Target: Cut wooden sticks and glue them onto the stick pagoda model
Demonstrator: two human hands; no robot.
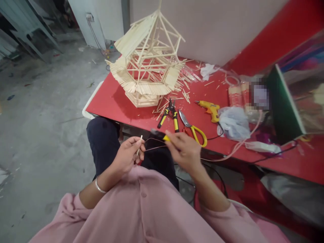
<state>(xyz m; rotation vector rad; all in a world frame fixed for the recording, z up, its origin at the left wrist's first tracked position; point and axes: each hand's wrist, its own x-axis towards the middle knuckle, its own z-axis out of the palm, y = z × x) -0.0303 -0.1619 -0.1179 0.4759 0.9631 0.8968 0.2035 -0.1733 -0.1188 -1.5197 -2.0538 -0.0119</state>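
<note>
My left hand point(130, 150) pinches a short thin wooden stick point(141, 138) upright between thumb and fingers, above my lap. My right hand point(184, 148) is closed around a black-and-yellow hand tool point(159, 134); its dark front end is blurred and points left, so its exact kind is unclear. A thin pink cord point(155, 147) runs between the two hands. Beyond them on the red table point(121, 113) stands a tiered pavilion-like model point(149, 64) made of wooden sticks, its roof partly covered.
Yellow-handled cutters point(174, 116), scissors point(186, 119) and a yellow glue gun point(211, 109) lie near the front edge. Loose sticks point(186, 96) are scattered around the model. A plastic bag point(234, 123) and a green-sided box point(283, 101) stand at the right.
</note>
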